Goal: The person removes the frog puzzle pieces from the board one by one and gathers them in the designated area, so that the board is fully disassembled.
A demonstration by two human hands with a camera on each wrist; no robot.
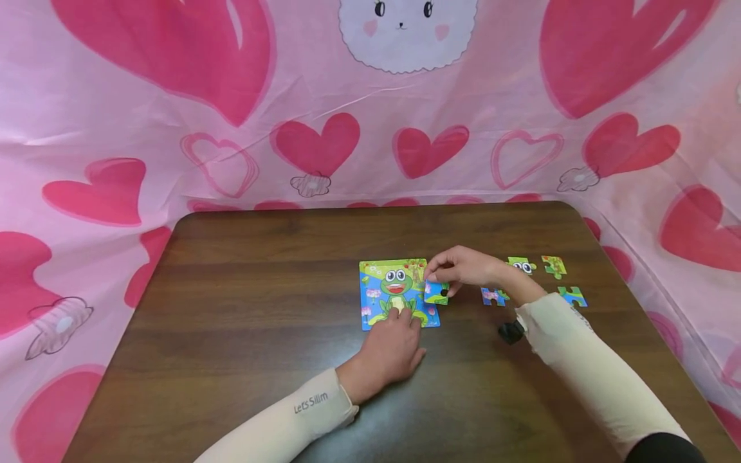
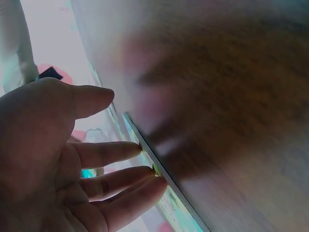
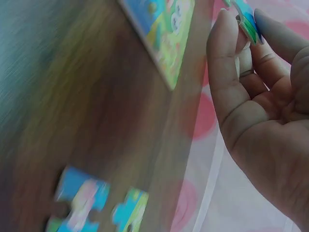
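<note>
A square frog puzzle board (image 1: 372,269) lies flat on the brown table. My left hand (image 1: 389,350) rests its fingertips on the board's near part, over the frog's lower body; the left wrist view shows those fingers (image 2: 123,186) nearly straight and the thumb apart. My right hand (image 1: 466,267) pinches a blue puzzle piece (image 1: 435,292) with a pink flower between thumb and fingers, at the board's right edge. In the right wrist view the piece (image 3: 247,21) is seen edge-on, lifted off the table. Whether it touches the board is unclear.
Several loose pieces lie right of the board: one with eyes (image 1: 522,265), a green and red one (image 1: 554,266), a pink and blue one (image 1: 494,296) and a blue and green one (image 1: 572,296). Pink heart-printed cloth (image 1: 370,161) hangs behind the table (image 1: 260,289).
</note>
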